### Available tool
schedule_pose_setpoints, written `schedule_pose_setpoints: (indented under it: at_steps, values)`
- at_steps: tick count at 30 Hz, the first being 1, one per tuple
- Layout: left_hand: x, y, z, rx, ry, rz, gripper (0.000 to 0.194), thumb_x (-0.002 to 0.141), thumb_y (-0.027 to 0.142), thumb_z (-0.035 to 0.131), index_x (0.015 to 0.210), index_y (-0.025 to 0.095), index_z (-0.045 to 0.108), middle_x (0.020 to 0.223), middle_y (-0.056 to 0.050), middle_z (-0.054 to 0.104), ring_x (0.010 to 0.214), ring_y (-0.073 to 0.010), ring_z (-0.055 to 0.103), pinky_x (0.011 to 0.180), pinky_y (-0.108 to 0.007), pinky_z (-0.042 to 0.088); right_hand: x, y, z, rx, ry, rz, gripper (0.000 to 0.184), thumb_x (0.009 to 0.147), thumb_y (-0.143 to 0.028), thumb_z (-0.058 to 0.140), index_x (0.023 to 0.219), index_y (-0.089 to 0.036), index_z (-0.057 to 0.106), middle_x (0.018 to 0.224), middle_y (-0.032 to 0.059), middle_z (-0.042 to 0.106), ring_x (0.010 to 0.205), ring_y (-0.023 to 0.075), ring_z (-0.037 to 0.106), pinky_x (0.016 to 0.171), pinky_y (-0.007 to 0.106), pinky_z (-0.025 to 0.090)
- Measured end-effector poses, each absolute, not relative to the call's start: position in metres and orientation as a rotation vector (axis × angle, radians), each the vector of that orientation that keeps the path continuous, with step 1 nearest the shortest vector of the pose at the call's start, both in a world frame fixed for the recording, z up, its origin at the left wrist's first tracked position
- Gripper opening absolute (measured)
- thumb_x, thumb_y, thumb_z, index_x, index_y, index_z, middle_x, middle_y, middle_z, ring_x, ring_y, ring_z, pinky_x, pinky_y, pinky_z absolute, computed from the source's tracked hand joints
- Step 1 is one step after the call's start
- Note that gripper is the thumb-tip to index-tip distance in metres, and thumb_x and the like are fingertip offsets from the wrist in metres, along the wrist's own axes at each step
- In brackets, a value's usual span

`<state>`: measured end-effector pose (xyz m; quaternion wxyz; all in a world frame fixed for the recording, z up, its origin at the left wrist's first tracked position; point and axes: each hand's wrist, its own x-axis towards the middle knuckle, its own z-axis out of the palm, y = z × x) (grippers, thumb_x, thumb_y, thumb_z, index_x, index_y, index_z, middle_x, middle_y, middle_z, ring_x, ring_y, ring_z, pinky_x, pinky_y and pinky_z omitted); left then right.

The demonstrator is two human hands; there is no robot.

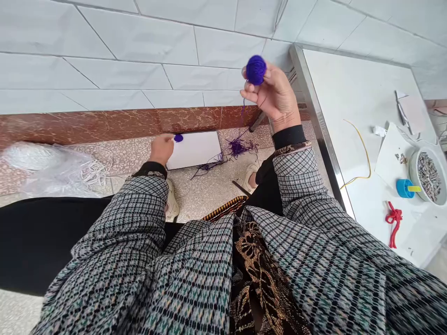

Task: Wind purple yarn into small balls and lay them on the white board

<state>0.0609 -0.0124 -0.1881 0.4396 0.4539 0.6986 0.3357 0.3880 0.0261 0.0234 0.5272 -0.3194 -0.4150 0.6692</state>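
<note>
Raised in front of the tiled wall, my right hand grips a small wound ball of purple yarn by its fingertips. A strand runs down from the ball to a loose tangle of purple yarn on the floor. My left hand is lower and to the left, its fingers closed over the edge of a white flat box or board. A small round purple patch shows right beside those fingertips; what they hold, if anything, is hidden. Some loose purple strands lie along the board's front edge.
A bundle of white yarn in clear plastic lies on the floor at left. At right, a white metal-edged table bears a yellow cord, a red knotted cord, a blue container and a bowl of small pieces.
</note>
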Motion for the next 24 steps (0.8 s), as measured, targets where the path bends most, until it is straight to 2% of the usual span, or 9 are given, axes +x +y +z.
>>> schedule_pose_setpoints:
  at_steps: [2,4,6,10,13,15,18,21,24]
  values:
    - [0.087,0.008,-0.169,1.144,1.692,0.932,0.022,0.102,0.0,0.066,0.09,0.018,0.071,0.087,-0.001,0.07,0.115,-0.0214,0.071,0.132,-0.04,0.051,0.38,0.026,0.023,-0.875,-0.962,1.675,0.046,0.082,-0.044,0.1,0.11,-0.028,0.067,0.1,-0.0015,0.074,0.082,0.0151,0.073,0.084,0.027,0.073]
    - [0.114,0.025,-0.145,1.198,1.469,1.094,0.013,0.104,0.006,0.072,0.099,0.017,0.078,0.105,-0.006,0.082,0.123,-0.0223,0.077,0.13,-0.037,0.055,0.375,0.026,0.02,-0.924,-0.937,1.726,0.044,0.084,-0.041,0.098,0.11,-0.026,0.066,0.096,-0.0021,0.072,0.078,0.0136,0.072,0.081,0.026,0.072]
    - [0.139,0.036,-0.12,1.213,1.169,1.174,0.008,0.107,0.009,0.075,0.109,0.013,0.081,0.117,-0.01,0.087,0.125,-0.023,0.081,0.129,-0.041,0.058,0.372,0.028,0.015,-0.932,-0.934,1.761,0.041,0.087,-0.041,0.097,0.108,-0.025,0.065,0.092,-0.0035,0.07,0.074,0.0121,0.07,0.079,0.024,0.071]
    - [0.172,0.043,-0.084,1.18,0.824,1.164,0.011,0.113,0.011,0.074,0.121,0.01,0.082,0.131,-0.012,0.088,0.134,-0.0227,0.082,0.13,-0.044,0.057,0.375,0.033,0.004,-0.897,-0.97,1.818,0.039,0.092,-0.04,0.096,0.106,-0.024,0.063,0.086,-0.0054,0.066,0.073,0.0118,0.068,0.076,0.023,0.069]
    - [0.185,0.044,-0.072,1.12,0.72,1.147,0.016,0.115,0.006,0.069,0.118,0.013,0.082,0.122,-0.009,0.088,0.123,-0.0195,0.085,0.119,-0.036,0.063,0.376,0.035,0.001,-0.877,-1.0,1.837,0.037,0.095,-0.035,0.095,0.102,-0.024,0.06,0.079,-0.0049,0.063,0.072,0.013,0.065,0.073,0.023,0.069]
    - [0.191,0.043,-0.066,1.101,0.696,1.137,0.022,0.114,0.001,0.064,0.111,0.015,0.08,0.105,-0.006,0.085,0.099,-0.0152,0.084,0.1,-0.028,0.067,0.374,0.032,0.005,-0.923,-0.973,1.832,0.037,0.095,-0.037,0.095,0.102,-0.024,0.061,0.078,-0.0045,0.062,0.073,0.0146,0.067,0.072,0.023,0.069]
    - [0.194,0.039,-0.059,1.128,0.688,1.135,0.029,0.119,0.002,0.056,0.1,0.014,0.076,0.079,-0.001,0.069,0.064,-0.0105,0.066,0.073,-0.024,0.059,0.367,0.023,0.023,-1.042,-0.86,1.812,0.035,0.096,-0.044,0.095,0.107,-0.027,0.067,0.085,-0.0023,0.068,0.077,0.0166,0.071,0.073,0.024,0.07]
    - [0.188,0.032,-0.057,1.171,0.683,1.094,0.033,0.12,0.003,0.057,0.093,0.013,0.073,0.067,0.005,0.05,0.055,-0.0065,0.048,0.083,-0.027,0.061,0.363,0.008,0.05,-1.041,-0.725,1.822,0.035,0.094,-0.05,0.093,0.111,-0.028,0.071,0.096,0.001,0.076,0.082,0.0188,0.074,0.077,0.027,0.073]
    - [0.172,0.026,-0.073,1.224,0.689,0.986,0.032,0.116,0.006,0.064,0.087,0.014,0.072,0.066,0.007,0.044,0.057,-0.0058,0.044,0.097,-0.035,0.063,0.366,-0.008,0.075,-0.828,-0.619,1.876,0.039,0.093,-0.056,0.094,0.113,-0.029,0.074,0.102,0.0031,0.08,0.092,0.0227,0.078,0.088,0.036,0.076]
